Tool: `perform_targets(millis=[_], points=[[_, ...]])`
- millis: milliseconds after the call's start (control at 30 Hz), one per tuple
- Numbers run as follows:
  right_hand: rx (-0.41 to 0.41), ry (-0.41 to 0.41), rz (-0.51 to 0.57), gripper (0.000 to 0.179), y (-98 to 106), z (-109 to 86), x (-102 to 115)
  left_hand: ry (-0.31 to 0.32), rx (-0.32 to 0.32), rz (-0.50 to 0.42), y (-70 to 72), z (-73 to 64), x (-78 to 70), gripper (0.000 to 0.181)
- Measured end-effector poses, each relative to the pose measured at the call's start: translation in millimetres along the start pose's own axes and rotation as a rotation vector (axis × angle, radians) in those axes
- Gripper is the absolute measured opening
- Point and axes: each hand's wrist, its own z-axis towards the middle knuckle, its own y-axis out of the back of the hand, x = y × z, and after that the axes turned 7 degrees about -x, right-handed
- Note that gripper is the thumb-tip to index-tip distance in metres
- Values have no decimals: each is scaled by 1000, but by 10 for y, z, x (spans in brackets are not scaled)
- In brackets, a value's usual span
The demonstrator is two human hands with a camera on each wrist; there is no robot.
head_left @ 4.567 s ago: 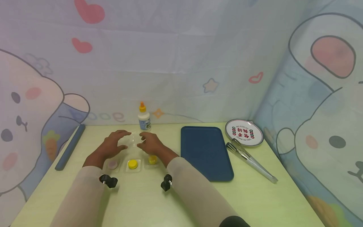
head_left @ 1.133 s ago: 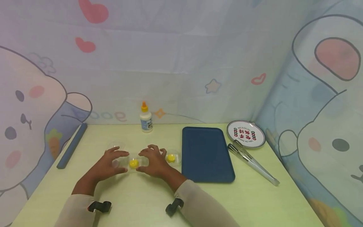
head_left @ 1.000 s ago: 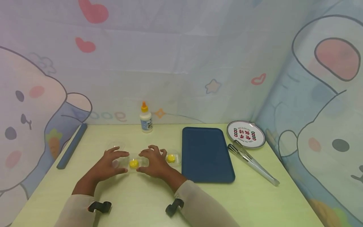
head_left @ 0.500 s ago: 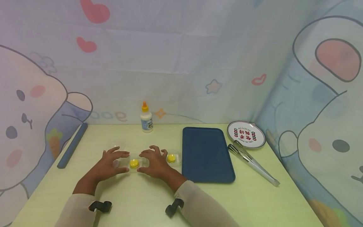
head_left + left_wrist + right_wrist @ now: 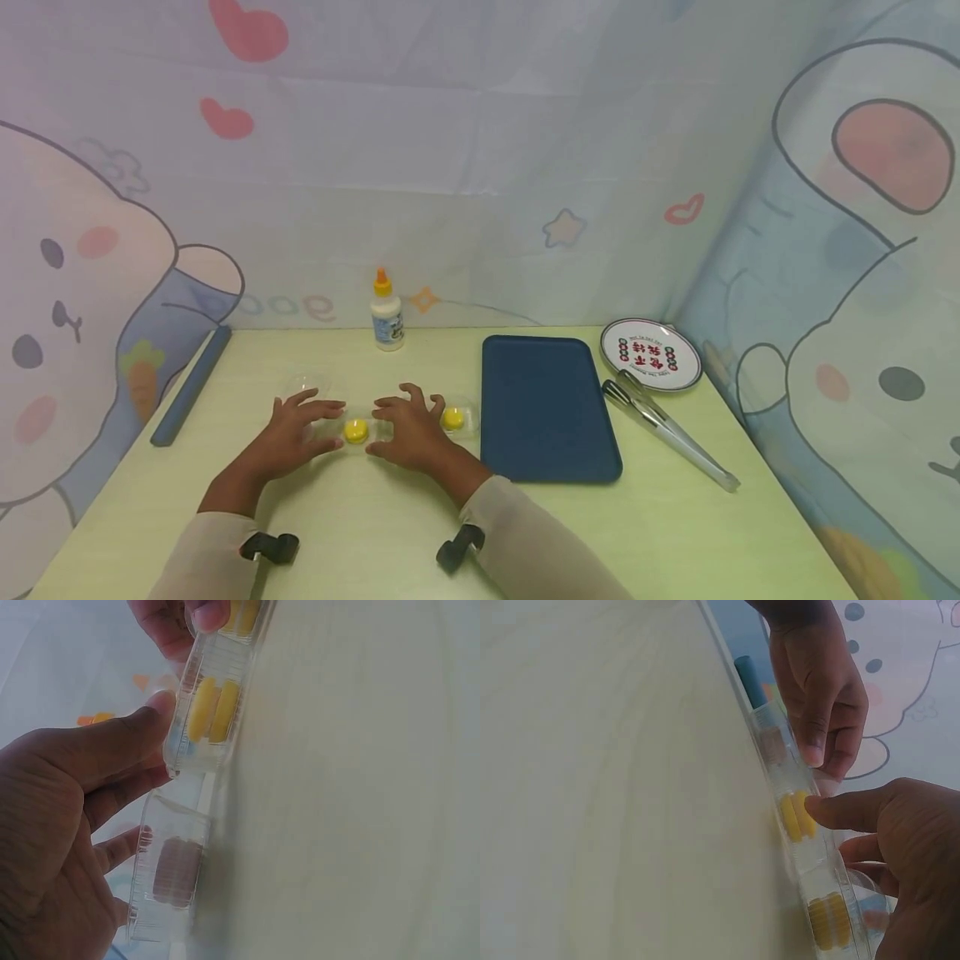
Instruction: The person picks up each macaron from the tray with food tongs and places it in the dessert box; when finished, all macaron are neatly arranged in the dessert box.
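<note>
Three clear plastic boxes stand in a row on the table, each with a macaron inside. My left hand point(image 5: 288, 433) and right hand point(image 5: 411, 432) hold opposite ends of the middle box point(image 5: 180, 750), thumbs on the near side, forefingers on the far side. Its yellow macaron point(image 5: 356, 431) shows between my hands. Beyond my right hand, the right box holds another yellow macaron point(image 5: 453, 418). A dull pink macaron point(image 5: 178, 871) sits in the left box, mostly hidden behind my left hand in the head view but plain in the left wrist view.
A clear plastic piece point(image 5: 306, 383) lies behind my left hand. The glue-like bottle point(image 5: 387, 321) stands at the back. To the right are a dark blue tray point(image 5: 551, 408), metal tongs point(image 5: 671, 432) and a printed plate point(image 5: 651, 354). A grey-blue bar point(image 5: 191, 387) lies left.
Since the oldest frame, both hands have come nearer from behind the row to the middle box. The right box now sits further right. In the last second my hands barely shift.
</note>
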Motion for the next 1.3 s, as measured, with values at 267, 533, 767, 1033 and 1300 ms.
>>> perform_targets(millis=[267,533,767,1033,1300], points=[[-13,-8,0,54,-10,17,-11,14,4,15,-19,-1,-23,49],[-19,3,25,58,25,26,-8,21,-24,29,35,37,-12,55],[-8,14,23,57,70,76,19,73,-68,43,197,69,101,58],[31,13,94,54,127,201,24,120,-87,41,405,158,290,59],[53,6,128,52,166,416,56,167,-78,54,525,254,415,59]])
